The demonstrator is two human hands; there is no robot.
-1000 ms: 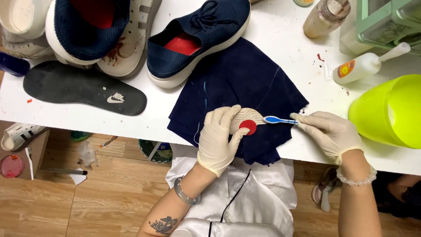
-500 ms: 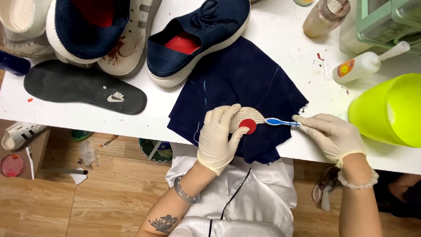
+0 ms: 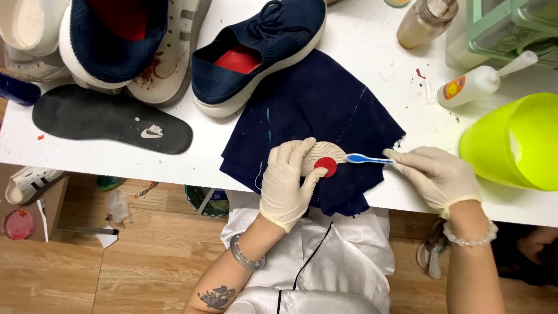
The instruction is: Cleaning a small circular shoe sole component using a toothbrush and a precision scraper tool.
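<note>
Shoe-repair workshop: shoes [image 3: 256, 52], insole [image 3: 110, 119], glue bottle [image 3: 474, 86]

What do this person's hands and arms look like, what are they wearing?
Both the left hand and right hand wear thin cream disposable gloves. The left wrist has a grey bangle, with a dark tattoo on the forearm. The right wrist has a pale beaded bracelet.

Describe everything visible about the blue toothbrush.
The toothbrush is slim, with a light blue handle that looks like plastic and a paler stretch near the middle. It lies nearly level above the dark blue cloth, close to the table's front edge. The gloved right hand pinches its handle end. Its head end meets the pale, ribbed sole piece with a red round patch, which the gloved left hand holds. The bristles are too small to make out.
</note>
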